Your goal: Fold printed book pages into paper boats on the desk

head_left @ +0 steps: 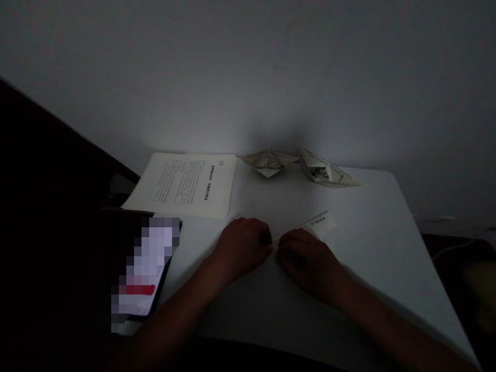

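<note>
A small folded sheet of printed paper lies low over the table, its printed corner sticking out beyond my right hand. My right hand is closed over it, fingers curled around its near edge. Opposite, my left hand is closed in a pinch at the paper's left end, the fingertips of both hands close together. Most of the paper is hidden by my fingers, and dim light hides its folds. Past my hands sit two folded paper boats, one boat nearly level and the other boat turned at an angle.
A stack of printed sheets lies at the table's back left, slightly over its edge. A lit phone rests at the left edge beside my left forearm. The white table stands against a pale wall. A cable runs off at right.
</note>
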`<state>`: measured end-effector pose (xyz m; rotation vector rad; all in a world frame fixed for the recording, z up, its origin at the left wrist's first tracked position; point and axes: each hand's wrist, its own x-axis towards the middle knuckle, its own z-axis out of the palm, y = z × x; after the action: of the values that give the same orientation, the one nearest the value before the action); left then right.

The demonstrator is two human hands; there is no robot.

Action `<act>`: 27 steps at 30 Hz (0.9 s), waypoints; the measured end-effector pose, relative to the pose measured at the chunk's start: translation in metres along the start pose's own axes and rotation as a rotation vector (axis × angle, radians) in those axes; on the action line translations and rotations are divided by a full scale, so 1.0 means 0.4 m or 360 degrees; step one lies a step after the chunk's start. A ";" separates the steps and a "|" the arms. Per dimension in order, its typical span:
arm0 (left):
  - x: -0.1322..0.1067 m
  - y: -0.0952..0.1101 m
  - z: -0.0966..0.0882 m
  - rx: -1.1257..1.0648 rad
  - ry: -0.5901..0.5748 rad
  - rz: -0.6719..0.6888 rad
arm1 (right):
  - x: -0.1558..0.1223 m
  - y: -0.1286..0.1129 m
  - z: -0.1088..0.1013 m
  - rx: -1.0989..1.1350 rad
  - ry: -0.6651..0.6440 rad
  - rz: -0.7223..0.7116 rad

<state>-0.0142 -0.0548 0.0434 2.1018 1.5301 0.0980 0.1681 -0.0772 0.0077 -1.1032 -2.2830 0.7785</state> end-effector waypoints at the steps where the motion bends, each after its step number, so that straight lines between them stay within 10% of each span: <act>1: 0.004 0.000 -0.003 0.0009 0.0002 -0.0015 | 0.002 -0.001 0.002 -0.0015 0.0013 0.0023; 27: 0.031 -0.047 -0.051 -0.0203 -0.0157 -0.0129 | 0.041 -0.022 0.031 -0.0336 0.0085 0.0172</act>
<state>-0.0335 -0.0319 0.0491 1.9149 1.5079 0.0597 0.1466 -0.0717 0.0075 -1.3346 -2.3161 0.5494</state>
